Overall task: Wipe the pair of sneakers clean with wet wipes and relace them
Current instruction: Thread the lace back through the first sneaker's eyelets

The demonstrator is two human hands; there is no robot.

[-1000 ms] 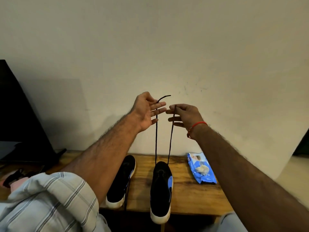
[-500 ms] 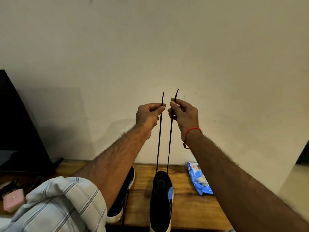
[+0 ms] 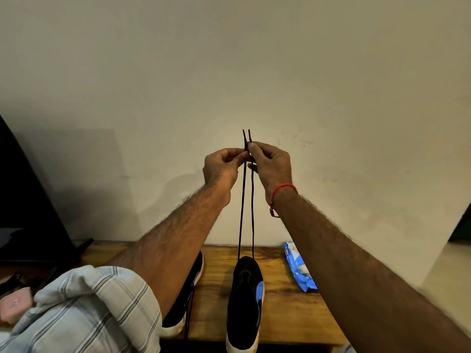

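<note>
Two black sneakers with blue side patches and white soles stand on a wooden bench (image 3: 285, 314). The right sneaker (image 3: 244, 304) has a black shoelace (image 3: 246, 212) rising from its toe end in two taut strands. My left hand (image 3: 221, 169) pinches the left strand and my right hand (image 3: 271, 165) pinches the right strand, both held high in front of the wall. The two lace tips stick up side by side above my fingers. The left sneaker (image 3: 190, 296) is partly hidden by my left forearm, with a loose lace hanging by it.
A blue wet-wipes pack (image 3: 299, 271) lies on the bench right of the sneakers. A dark panel (image 3: 30, 200) stands at the left, with a pink object (image 3: 15, 301) near my rolled sleeve. A plain wall rises behind the bench.
My hands have closed on the lace ends and drawn together, bringing the two tips level side by side. The strands now run nearly parallel.
</note>
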